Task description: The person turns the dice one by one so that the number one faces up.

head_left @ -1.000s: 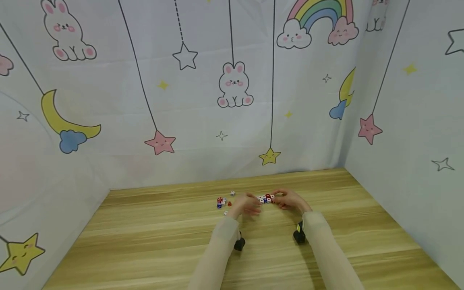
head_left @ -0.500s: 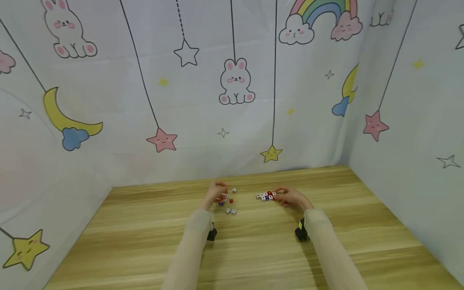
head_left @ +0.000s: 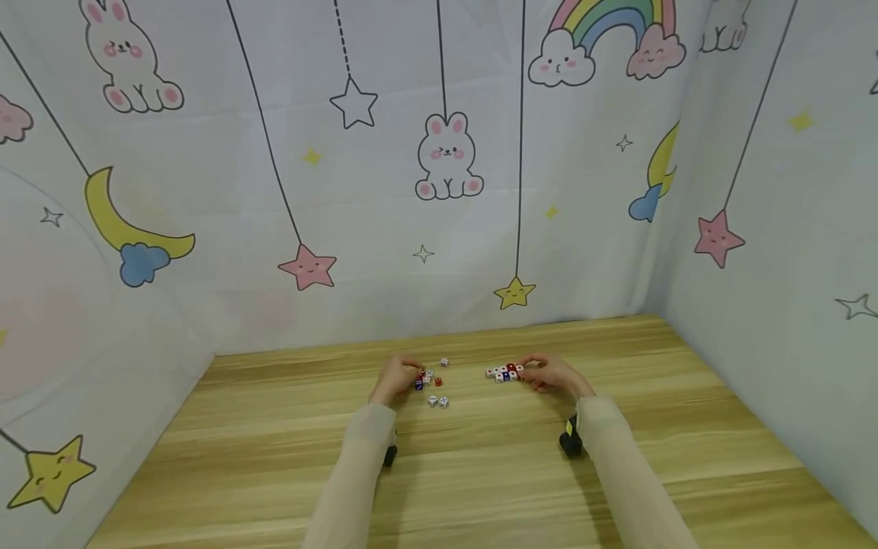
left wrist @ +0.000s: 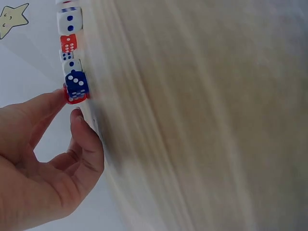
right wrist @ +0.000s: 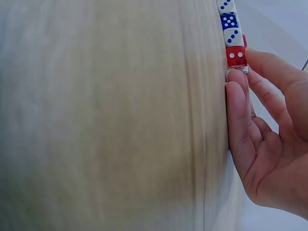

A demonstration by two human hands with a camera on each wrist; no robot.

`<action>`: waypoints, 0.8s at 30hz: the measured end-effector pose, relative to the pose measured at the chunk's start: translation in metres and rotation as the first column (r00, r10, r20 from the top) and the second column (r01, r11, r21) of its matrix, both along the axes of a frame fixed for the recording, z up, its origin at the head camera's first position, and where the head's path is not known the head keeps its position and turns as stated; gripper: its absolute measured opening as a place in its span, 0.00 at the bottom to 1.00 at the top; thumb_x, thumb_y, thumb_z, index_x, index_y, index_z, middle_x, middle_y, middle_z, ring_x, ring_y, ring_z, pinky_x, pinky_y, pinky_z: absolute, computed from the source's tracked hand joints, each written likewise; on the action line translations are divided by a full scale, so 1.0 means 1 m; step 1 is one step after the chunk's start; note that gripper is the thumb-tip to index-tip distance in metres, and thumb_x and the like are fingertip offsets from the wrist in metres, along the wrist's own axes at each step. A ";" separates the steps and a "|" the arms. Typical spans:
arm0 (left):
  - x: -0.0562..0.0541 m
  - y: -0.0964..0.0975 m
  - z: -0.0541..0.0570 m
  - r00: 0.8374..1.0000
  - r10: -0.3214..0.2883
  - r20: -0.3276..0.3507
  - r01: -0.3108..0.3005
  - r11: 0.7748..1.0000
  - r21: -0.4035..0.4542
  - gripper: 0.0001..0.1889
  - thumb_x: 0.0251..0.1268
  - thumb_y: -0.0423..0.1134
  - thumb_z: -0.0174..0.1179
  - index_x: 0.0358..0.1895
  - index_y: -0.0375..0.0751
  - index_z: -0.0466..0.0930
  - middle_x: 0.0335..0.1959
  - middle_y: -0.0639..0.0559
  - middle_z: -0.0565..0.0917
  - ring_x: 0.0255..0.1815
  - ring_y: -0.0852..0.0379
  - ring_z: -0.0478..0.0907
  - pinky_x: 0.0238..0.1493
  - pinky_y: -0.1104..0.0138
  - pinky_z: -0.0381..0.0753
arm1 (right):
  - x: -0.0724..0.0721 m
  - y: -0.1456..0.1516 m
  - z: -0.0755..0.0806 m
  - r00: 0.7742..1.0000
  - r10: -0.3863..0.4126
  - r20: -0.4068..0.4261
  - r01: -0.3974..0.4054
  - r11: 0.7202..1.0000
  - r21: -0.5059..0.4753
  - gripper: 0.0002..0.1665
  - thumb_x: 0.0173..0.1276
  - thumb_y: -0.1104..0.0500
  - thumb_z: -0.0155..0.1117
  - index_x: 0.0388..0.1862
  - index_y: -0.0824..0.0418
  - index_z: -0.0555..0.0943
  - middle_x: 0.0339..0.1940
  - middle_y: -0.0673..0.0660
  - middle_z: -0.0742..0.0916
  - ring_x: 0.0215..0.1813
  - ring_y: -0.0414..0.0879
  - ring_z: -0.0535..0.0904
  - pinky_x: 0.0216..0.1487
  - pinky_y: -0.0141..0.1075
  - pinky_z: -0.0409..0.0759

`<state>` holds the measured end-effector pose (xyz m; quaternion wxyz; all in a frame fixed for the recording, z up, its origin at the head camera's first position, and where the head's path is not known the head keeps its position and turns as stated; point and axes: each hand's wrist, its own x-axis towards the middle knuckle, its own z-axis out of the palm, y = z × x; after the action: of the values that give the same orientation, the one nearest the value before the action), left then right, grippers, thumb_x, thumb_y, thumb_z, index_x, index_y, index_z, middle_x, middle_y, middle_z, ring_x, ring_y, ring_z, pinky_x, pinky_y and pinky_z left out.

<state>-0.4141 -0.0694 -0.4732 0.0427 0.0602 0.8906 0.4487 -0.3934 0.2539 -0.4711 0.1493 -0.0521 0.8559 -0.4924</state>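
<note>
My left hand (head_left: 396, 379) is at the left edge of a loose cluster of dice in the head view. In the left wrist view its index fingertip touches a clear red die (left wrist: 77, 100), partly hidden by a blue die (left wrist: 77, 84); the thumb tip lies just short of it. My right hand (head_left: 554, 372) rests at the right end of a block of white, red and blue dice (head_left: 503, 370) set side by side in two rows. Seen from the right wrist, its index finger reaches behind the end red die (right wrist: 236, 56), with the thumb by the end.
Between the hands, a small orange-red die (head_left: 438, 381) and a white die (head_left: 444, 361) lie apart from the cluster. Two white dice (head_left: 443, 402) sit nearer the front. A printed cloth wall (head_left: 384, 320) stands behind the wooden table (head_left: 473, 488).
My left hand has gone from the block's left end over to the loose dice at the left, uncovering two white dice in front. The right hand stays at the block's right end.
</note>
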 end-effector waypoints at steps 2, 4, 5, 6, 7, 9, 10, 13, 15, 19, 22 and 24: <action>0.007 0.001 0.006 1.000 0.002 0.007 -0.002 1.000 -0.017 0.10 0.61 0.33 0.52 0.41 0.36 0.81 0.44 0.38 0.78 0.12 0.65 0.57 0.12 0.73 0.63 | 0.000 0.000 -0.001 1.000 -0.003 0.000 0.003 1.000 -0.005 0.20 0.65 0.59 0.54 0.55 0.65 0.70 0.19 0.49 0.75 0.19 0.36 0.68 0.19 0.25 0.69; 0.011 -0.001 0.009 1.000 -0.008 -0.013 0.007 0.999 -0.037 0.09 0.61 0.32 0.52 0.40 0.35 0.80 0.44 0.38 0.78 0.13 0.64 0.59 0.13 0.72 0.64 | 0.000 0.000 -0.002 1.000 -0.003 0.000 0.003 1.000 -0.007 0.20 0.65 0.58 0.54 0.55 0.65 0.70 0.19 0.49 0.75 0.18 0.36 0.68 0.19 0.24 0.69; 0.012 -0.003 0.009 1.000 -0.009 -0.023 0.008 0.999 -0.047 0.08 0.60 0.32 0.53 0.39 0.34 0.80 0.43 0.38 0.78 0.13 0.63 0.60 0.14 0.72 0.65 | 0.000 0.000 -0.002 1.000 0.001 -0.002 -0.001 1.000 -0.009 0.20 0.65 0.59 0.54 0.55 0.65 0.70 0.19 0.49 0.75 0.18 0.36 0.68 0.19 0.24 0.69; 0.013 -0.004 0.010 1.000 -0.004 -0.024 0.003 0.999 -0.051 0.08 0.60 0.32 0.54 0.38 0.34 0.80 0.42 0.38 0.78 0.13 0.63 0.60 0.14 0.72 0.64 | 0.000 -0.001 -0.002 1.000 0.001 0.000 -0.001 1.000 -0.013 0.20 0.65 0.59 0.54 0.55 0.65 0.70 0.19 0.49 0.75 0.18 0.36 0.68 0.19 0.25 0.69; 0.013 -0.006 0.010 0.999 -0.007 -0.037 0.004 0.998 -0.060 0.07 0.59 0.31 0.54 0.37 0.34 0.80 0.41 0.38 0.79 0.14 0.62 0.61 0.14 0.72 0.64 | 0.000 -0.001 -0.002 1.000 0.003 0.001 -0.003 1.000 -0.017 0.20 0.65 0.59 0.54 0.55 0.66 0.70 0.19 0.49 0.75 0.18 0.36 0.68 0.19 0.25 0.69; 0.012 -0.011 0.008 0.999 -0.005 -0.052 0.002 0.997 -0.073 0.07 0.58 0.31 0.54 0.36 0.33 0.80 0.38 0.38 0.80 0.15 0.61 0.61 0.15 0.71 0.64 | 0.000 -0.001 -0.003 1.000 0.007 0.003 -0.007 1.000 -0.026 0.20 0.65 0.59 0.54 0.55 0.66 0.70 0.19 0.49 0.75 0.18 0.35 0.68 0.19 0.24 0.69; 0.011 -0.014 0.008 0.999 -0.002 -0.054 -0.002 0.997 -0.079 0.07 0.58 0.30 0.54 0.36 0.33 0.80 0.37 0.39 0.80 0.15 0.61 0.62 0.15 0.71 0.64 | 0.000 -0.001 -0.003 1.000 0.008 0.006 -0.007 0.999 -0.032 0.20 0.65 0.60 0.54 0.55 0.66 0.70 0.19 0.49 0.75 0.18 0.35 0.68 0.19 0.24 0.69; 0.010 -0.021 0.008 0.999 -0.002 -0.047 -0.001 0.997 -0.080 0.07 0.57 0.29 0.54 0.37 0.32 0.80 0.35 0.39 0.80 0.16 0.60 0.63 0.15 0.71 0.64 | 0.000 0.000 -0.004 1.000 0.004 0.009 -0.003 0.999 -0.033 0.20 0.65 0.60 0.54 0.55 0.65 0.70 0.19 0.49 0.75 0.18 0.35 0.68 0.19 0.24 0.69; 0.010 -0.024 0.010 1.000 0.004 -0.017 -0.005 0.998 -0.070 0.08 0.57 0.29 0.53 0.38 0.33 0.79 0.35 0.39 0.79 0.14 0.61 0.62 0.14 0.71 0.63 | 0.000 0.000 -0.003 1.000 0.002 0.010 -0.002 1.000 -0.028 0.20 0.65 0.59 0.54 0.55 0.65 0.70 0.19 0.49 0.75 0.18 0.35 0.68 0.19 0.25 0.69; 0.012 -0.029 0.014 0.999 0.009 0.033 -0.007 0.999 -0.040 0.14 0.52 0.23 0.49 0.42 0.34 0.78 0.35 0.38 0.78 0.11 0.62 0.57 0.12 0.72 0.59 | 0.000 0.001 -0.003 1.000 -0.004 0.010 0.004 1.000 -0.019 0.21 0.65 0.59 0.55 0.55 0.65 0.70 0.20 0.49 0.75 0.18 0.36 0.69 0.19 0.25 0.70; 0.015 -0.029 0.016 0.999 0.001 0.034 0.001 0.999 -0.045 0.17 0.45 0.19 0.50 0.41 0.33 0.77 0.40 0.36 0.78 0.15 0.59 0.58 0.14 0.72 0.58 | 0.000 0.001 -0.003 1.000 0.000 0.008 0.000 1.000 -0.020 0.21 0.65 0.59 0.54 0.55 0.65 0.70 0.20 0.49 0.75 0.18 0.35 0.69 0.19 0.25 0.70; 0.016 -0.027 0.017 1.000 -0.004 0.016 0.005 0.998 -0.059 0.17 0.41 0.18 0.54 0.39 0.32 0.77 0.41 0.36 0.77 0.19 0.58 0.59 0.16 0.71 0.59 | -0.001 0.001 -0.003 1.000 0.004 0.007 -0.004 1.000 -0.018 0.20 0.65 0.59 0.54 0.55 0.65 0.70 0.20 0.49 0.75 0.18 0.35 0.68 0.19 0.25 0.69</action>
<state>-0.3976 -0.0968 -0.4562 0.0526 0.0572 0.9030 0.4226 -0.3941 0.2546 -0.4740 0.1530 -0.0534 0.8506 -0.5001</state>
